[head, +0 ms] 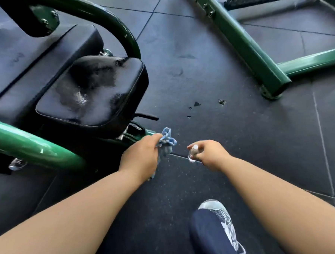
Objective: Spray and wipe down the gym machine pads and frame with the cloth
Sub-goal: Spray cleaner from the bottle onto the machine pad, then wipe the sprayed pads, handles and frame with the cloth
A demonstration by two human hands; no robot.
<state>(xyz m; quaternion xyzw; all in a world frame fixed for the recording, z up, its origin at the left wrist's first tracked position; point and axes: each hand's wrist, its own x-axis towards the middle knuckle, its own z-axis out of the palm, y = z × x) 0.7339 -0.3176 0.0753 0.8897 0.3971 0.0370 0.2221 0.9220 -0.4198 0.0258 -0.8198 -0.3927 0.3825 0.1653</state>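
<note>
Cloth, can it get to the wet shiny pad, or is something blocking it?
Nothing visible blocks it. The left hand holds the cloth near a corner of the wet pad; a thin lever pokes out underneath, but the pad's top is open.

Dark rubber floor tiles (208, 76) carry a few small black scraps (197, 104) near their middle. A grey-white sneaker (224, 219) and a navy trouser leg (207, 239) show at the bottom edge.
</note>
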